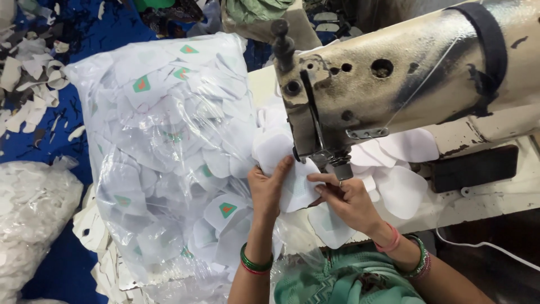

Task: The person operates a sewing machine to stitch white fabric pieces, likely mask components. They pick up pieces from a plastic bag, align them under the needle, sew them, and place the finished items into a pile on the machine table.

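Your fingers point(281, 169) of both hands pinch one white fabric piece point(298, 188), which lies flat under the sewing machine head point(360, 90). The needle area sits at about 1 o'clock from your right hand point(346, 197), nearer than your left hand point(269, 188). I cannot tell the piece's long axis.

This is a garment-sewing workshop. Just above the grip stands a worn, paint-chipped industrial sewing machine point(394, 84) on a pale table point(506, 194), with white cut fabric pieces point(402, 180) heaped beside the grip. To its left bulges a clear plastic bag point(163, 146) of similar pieces, and farther left offcuts point(31, 84) litter the blue floor point(62, 264).
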